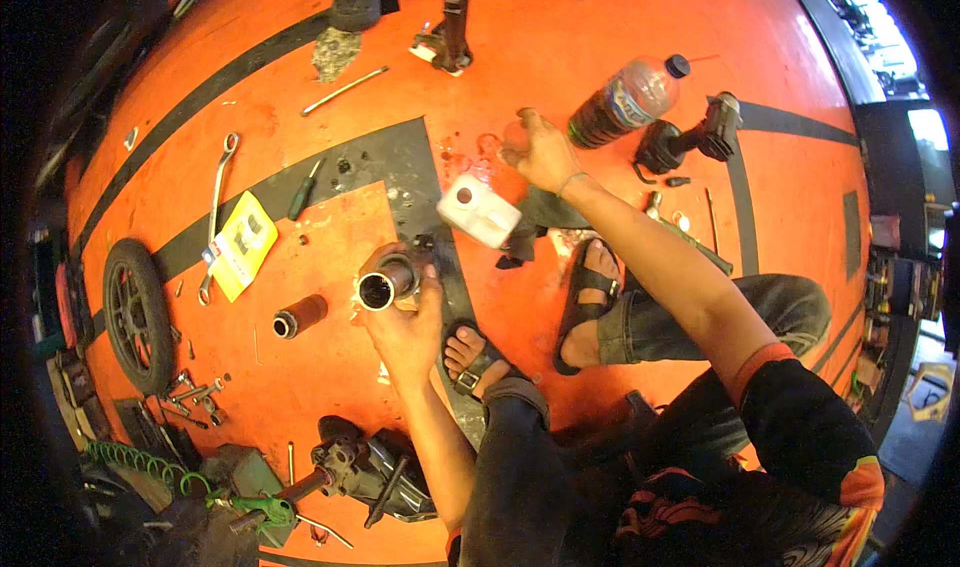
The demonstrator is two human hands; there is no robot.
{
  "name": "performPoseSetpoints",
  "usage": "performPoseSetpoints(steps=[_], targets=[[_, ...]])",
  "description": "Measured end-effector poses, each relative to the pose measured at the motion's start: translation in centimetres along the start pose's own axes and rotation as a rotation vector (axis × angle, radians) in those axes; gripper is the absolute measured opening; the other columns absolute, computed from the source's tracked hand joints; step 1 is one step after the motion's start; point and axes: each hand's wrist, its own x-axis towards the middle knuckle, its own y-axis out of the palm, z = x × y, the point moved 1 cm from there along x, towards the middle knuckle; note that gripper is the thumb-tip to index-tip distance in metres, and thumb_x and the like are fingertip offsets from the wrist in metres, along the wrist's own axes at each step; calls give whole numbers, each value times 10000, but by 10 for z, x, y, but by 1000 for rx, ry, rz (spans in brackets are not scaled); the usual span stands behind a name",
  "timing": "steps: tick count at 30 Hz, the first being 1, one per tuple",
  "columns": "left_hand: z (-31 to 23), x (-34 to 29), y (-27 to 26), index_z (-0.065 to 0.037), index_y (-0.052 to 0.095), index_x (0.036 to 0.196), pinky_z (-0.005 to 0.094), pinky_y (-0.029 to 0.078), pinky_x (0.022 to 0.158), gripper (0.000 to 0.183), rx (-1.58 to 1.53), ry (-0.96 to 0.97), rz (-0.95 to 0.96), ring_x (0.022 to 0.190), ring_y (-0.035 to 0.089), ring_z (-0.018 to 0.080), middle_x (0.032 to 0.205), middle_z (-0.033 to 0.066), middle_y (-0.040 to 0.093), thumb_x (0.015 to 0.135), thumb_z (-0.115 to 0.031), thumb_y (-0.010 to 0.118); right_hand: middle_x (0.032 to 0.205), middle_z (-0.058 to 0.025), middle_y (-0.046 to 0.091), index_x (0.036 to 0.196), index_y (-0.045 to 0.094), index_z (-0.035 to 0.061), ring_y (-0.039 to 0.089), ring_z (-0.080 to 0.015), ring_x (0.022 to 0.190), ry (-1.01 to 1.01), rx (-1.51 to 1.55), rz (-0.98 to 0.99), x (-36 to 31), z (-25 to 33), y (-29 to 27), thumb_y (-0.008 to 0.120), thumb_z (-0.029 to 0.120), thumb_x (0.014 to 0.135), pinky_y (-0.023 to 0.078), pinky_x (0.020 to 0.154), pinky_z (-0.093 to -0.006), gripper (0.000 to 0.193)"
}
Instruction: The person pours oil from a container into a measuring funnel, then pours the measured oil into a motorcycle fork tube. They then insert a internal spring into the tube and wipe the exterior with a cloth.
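My left hand (pixel 412 332) is wrapped round a metal tube (pixel 377 291), its dark open end facing up. It looks like part of a motorcycle fork, but its lower end is hidden. My right hand (pixel 548 155) reaches out past the white plastic bottle (pixel 482 213), fingers curled together near a reddish, blurred patch. Whatever they hold, if anything, blends into the orange floor. The white bottle has a dark round opening and sits between my hands. Beyond my right hand a large clear bottle (pixel 622 102) with dark liquid and a black cap lies tilted.
Left of me are a yellow packet (pixel 246 245), a combination wrench (pixel 217 202), a screwdriver (pixel 303 193), a short brown cylinder (pixel 300 316) and a wheel (pixel 138 317). A dark fork part (pixel 690 139) stands at the right. A green air hose (pixel 150 462) coils at lower left.
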Motion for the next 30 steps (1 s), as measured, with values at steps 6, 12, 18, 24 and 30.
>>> performPoseSetpoints(steps=[6,12,18,24,30], targets=[[3,-3,-2,38,579,1276,401,465,1019,430,36,-99,-1,1112,618,248,1212,160,656,897,-59,757,1369,-236,579,1485,400,12,571,-408,1248,-126,-220,9,-11,46,-70,782,448,829,469,1008,-538,875],[3,-8,15,-4,436,1447,435,411,1116,606,-88,-3,-99,1221,582,285,1307,194,627,933,-89,746,1232,-181,621,1299,591,37,622,-361,1147,-426,-343,344,-36,50,-160,766,320,841,507,917,-490,567],[-1,-5,4,27,466,1384,463,460,1041,498,91,-6,-118,1229,571,317,1322,211,579,985,-166,692,900,-118,667,919,657,56,699,-353,862,-463,-510,582,-90,-4,-237,675,166,843,562,749,-474,134],[3,-3,-2,26,419,1425,470,433,1083,559,-12,-63,-14,1258,557,321,1372,221,562,1017,-265,667,941,-160,720,993,722,57,694,-358,910,85,-466,518,-116,-130,-272,651,245,946,548,793,-492,206],[-6,-2,-9,22,414,1436,423,454,1066,500,22,-68,171,1272,550,274,1376,201,570,1040,-193,630,1005,-180,742,1030,724,50,702,-380,949,450,-353,442,-170,-271,-223,647,253,921,546,847,-484,243]])
